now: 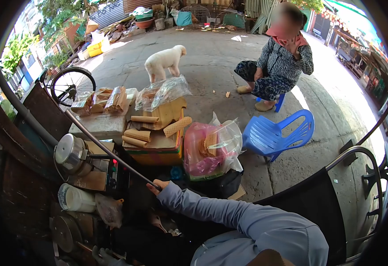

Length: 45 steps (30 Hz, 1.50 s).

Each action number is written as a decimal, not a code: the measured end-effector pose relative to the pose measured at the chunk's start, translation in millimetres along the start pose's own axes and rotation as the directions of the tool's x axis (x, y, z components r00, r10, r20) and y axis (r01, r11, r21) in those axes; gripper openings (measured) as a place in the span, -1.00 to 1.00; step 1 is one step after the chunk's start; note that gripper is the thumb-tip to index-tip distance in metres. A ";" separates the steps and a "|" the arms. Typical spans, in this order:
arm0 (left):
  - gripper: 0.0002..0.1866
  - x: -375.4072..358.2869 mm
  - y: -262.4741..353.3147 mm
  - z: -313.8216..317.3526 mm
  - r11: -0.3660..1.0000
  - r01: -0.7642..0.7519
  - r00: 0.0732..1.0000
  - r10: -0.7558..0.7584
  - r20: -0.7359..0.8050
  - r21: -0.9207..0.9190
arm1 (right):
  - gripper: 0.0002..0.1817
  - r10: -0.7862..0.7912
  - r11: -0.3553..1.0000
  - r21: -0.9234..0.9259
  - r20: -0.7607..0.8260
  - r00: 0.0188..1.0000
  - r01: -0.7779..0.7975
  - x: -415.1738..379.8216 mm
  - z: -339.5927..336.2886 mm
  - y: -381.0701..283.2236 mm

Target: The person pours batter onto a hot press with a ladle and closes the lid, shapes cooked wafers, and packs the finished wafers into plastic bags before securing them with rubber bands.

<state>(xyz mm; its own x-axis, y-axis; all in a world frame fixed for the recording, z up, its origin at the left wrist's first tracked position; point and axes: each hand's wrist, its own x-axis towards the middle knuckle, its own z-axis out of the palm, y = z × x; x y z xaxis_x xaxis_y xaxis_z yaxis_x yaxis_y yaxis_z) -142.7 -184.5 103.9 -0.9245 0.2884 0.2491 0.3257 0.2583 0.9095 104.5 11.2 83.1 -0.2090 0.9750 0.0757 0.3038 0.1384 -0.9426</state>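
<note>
My right hand (158, 185), bare below a grey-blue sleeve, is closed around the near end of a long thin metal rod (107, 150). The rod slants up and left past the cooking equipment. At the bottom edge my left hand (105, 257), in a grey glove and partly cut off, is closed on a wooden handle (85, 247). Beside that handle is a round metal plate (66, 233). Farther up stands another round metal cooker (70, 150) on a box with a red light. Between them are a white tub (75, 198) and a clear plastic bag (109, 210).
Rolled wafers (137, 135) lie on a box, near bagged wafers (115, 99) and a pink bag (202, 150). A blue plastic chair (278, 133) stands right of them. A person (282, 62) sits beyond, and a white dog (165, 62) stands on the pavement.
</note>
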 end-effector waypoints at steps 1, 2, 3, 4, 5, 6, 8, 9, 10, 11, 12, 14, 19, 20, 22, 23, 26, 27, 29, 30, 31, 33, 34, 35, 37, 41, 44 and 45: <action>-0.70 -2.8 4.5 2.2 1.000 -0.015 1.000 0.015 -0.020 0.012 | -0.64 -0.004 1.000 0.003 -0.005 1.000 0.004 0.3 -0.2 0.6; -0.70 -4.5 7.1 3.5 0.999 -0.029 0.999 0.030 -0.041 0.024 | -0.64 -0.001 1.000 -0.001 -0.004 1.000 0.001 0.3 -0.9 0.3; -0.70 -4.9 6.8 3.2 1.000 -0.001 1.000 0.001 -0.031 0.010 | -0.64 0.001 1.000 -0.006 -0.002 1.000 -0.001 0.0 -1.5 -0.2; -0.70 -5.3 5.8 2.0 1.000 0.027 0.999 -0.027 -0.022 -0.004 | -0.64 0.004 1.000 -0.010 0.001 1.000 -0.004 -0.3 -1.7 -0.4; -0.71 -5.5 4.5 0.9 0.998 0.055 0.998 -0.055 -0.012 -0.017 | -0.64 0.003 1.000 -0.012 -0.002 1.000 -0.003 -0.4 -1.3 0.3; -0.71 -5.3 1.5 0.5 0.998 0.066 0.998 -0.066 -0.018 -0.023 | -0.64 0.002 1.000 -0.013 -0.005 1.000 -0.002 -0.4 -0.8 1.3; -0.71 -4.2 -4.9 1.7 0.996 0.086 0.996 -0.087 -0.028 -0.037 | -0.63 -0.004 1.000 -0.012 -0.004 1.000 0.004 -0.4 -1.2 1.3; -0.72 -4.7 -2.2 2.4 0.994 0.099 0.994 -0.101 -0.034 -0.041 | -0.63 -0.009 1.000 -0.008 -0.001 1.000 0.009 -0.6 -2.5 0.1; -0.73 -5.6 2.4 3.3 0.993 0.113 0.993 -0.114 -0.039 -0.044 | -0.62 -0.013 1.000 -0.005 0.004 1.000 0.013 -0.7 -3.3 -0.8; -0.73 -6.2 4.9 3.5 0.991 0.126 0.991 -0.128 -0.044 -0.046 | -0.62 -0.003 1.000 -0.001 0.005 1.000 0.003 -0.9 -3.6 -1.3; -0.74 -5.4 3.5 2.3 0.988 0.136 0.990 -0.137 -0.020 -0.068 | -0.62 0.007 1.000 0.004 0.007 1.000 -0.007 -1.0 -3.6 -1.7; -0.75 -1.2 -2.6 -1.8 0.981 0.156 0.988 -0.154 0.028 -0.112 | -0.61 0.008 1.000 0.009 0.008 1.000 -0.008 -1.2 -3.4 -1.7; -0.75 5.6 -16.9 -4.1 0.962 0.229 0.973 -0.224 0.050 -0.146 | -0.61 -0.008 1.000 0.004 0.004 1.000 0.008 -0.9 -3.5 -2.6; -0.75 5.7 -18.0 -4.4 0.959 0.234 0.972 -0.228 0.054 -0.157 | -0.61 -0.015 1.000 0.005 0.000 1.000 0.015 -0.7 -2.6 -1.7; -0.75 0.8 -6.2 -1.8 0.983 0.144 0.990 -0.142 0.025 -0.117 | -0.61 -0.028 1.000 0.005 -0.008 1.000 0.028 0.1 0.2 2.3; -0.75 -1.1 -2.1 -1.0 0.990 0.100 0.995 -0.099 0.012 -0.095 | -0.61 -0.033 0.999 0.005 -0.008 0.999 0.033 0.7 1.3 3.9; -0.73 2.1 -7.1 -2.5 0.990 0.101 0.995 -0.097 0.039 -0.102 | -0.61 -0.035 0.999 0.007 0.000 0.999 0.035 1.4 2.1 4.8; -0.73 2.1 -6.9 -2.5 0.989 0.104 0.994 -0.101 0.039 -0.101 | -0.62 -0.028 1.000 0.009 0.007 1.000 0.028 1.2 0.6 2.3; -0.73 2.3 -5.9 -2.7 0.989 0.111 0.993 -0.108 0.039 -0.098 | -0.62 -0.020 1.000 0.006 0.013 1.000 0.020 1.5 0.2 1.5; -0.73 3.4 -8.6 -3.4 0.986 0.127 0.991 -0.123 0.045 -0.111 | -0.63 -0.019 1.000 0.001 0.013 1.000 0.019 1.8 1.5 3.0; -0.74 5.3 -13.9 -4.4 0.982 0.144 0.989 -0.139 0.051 -0.124 | -0.63 -0.017 1.000 -0.004 0.014 1.000 0.017 2.0 2.2 3.5; -0.74 5.7 -18.2 -3.0 0.984 0.139 0.990 -0.136 0.035 -0.109 | -0.64 -0.018 1.000 -0.012 0.015 1.000 0.018 1.7 1.8 2.5; -0.75 5.4 -18.7 -1.5 0.990 0.118 0.993 -0.117 0.013 -0.082 | -0.64 -0.018 1.000 -0.015 0.015 1.000 0.018 1.6 1.4 1.6; -0.75 5.1 -19.3 -0.3 0.994 0.097 0.995 -0.097 -0.008 -0.054 | -0.64 -0.017 1.000 -0.016 0.017 1.000 0.017 1.5 1.2 0.8; -0.75 8.9 -27.4 -1.9 0.992 0.111 0.994 -0.111 0.015 -0.061 | -0.65 -0.013 1.000 -0.018 0.021 1.000 0.014 1.4 0.7 -0.3; -0.76 5.6 -28.2 1.7 0.994 0.042 0.999 -0.043 -0.014 -0.099 | -0.56 -0.002 0.999 -0.052 0.050 0.999 0.004 2.4 -0.4 -0.6; -0.77 -4.0 -0.1 6.0 0.997 0.044 0.996 -0.048 -0.071 -0.057 | -0.56 0.003 0.998 -0.056 0.053 0.999 0.000 1.1 -3.0 -4.5; -0.77 -3.1 -1.6 5.2 0.996 0.053 0.996 -0.058 -0.061 -0.072 | -0.56 0.008 0.999 -0.052 0.056 0.998 -0.005 1.0 -4.1 -6.0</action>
<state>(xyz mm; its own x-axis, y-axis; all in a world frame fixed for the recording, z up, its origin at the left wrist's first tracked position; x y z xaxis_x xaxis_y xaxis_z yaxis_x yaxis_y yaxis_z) -139.4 -181.0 100.0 -0.9521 0.2163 0.2162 0.2610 0.2066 0.9430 106.3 12.0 90.2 -0.2582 0.9648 0.0499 0.3528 0.1422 -0.9248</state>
